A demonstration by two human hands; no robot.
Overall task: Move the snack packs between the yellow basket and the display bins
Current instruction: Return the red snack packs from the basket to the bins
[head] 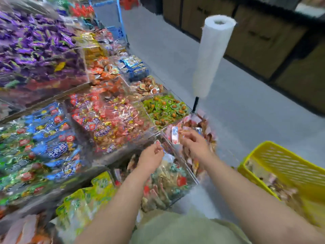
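- Right hand: fingers curled, pinching a small snack pack, white with red and blue print, held over the clear display bin at the end of the rack.
- Left hand: at 8 o'clock of the right hand, fingers curled. A red-and-white scrap shows at the fingertips, but blur hides whether it is pinched.
- The bin's load is brownish and pink wrappers, all smeared by motion; no print can be read.
- Yellow basket: slotted plastic, at 4 o'clock of the hands, cut off by the frame edge, with brownish packs inside.
- Green packs fill the next bin at 11 o'clock; purple sweets lie farther at 10 o'clock.
- A white roll stands on a black pole at 12 o'clock.
- Grey floor; brown cabinets at 1 o'clock.
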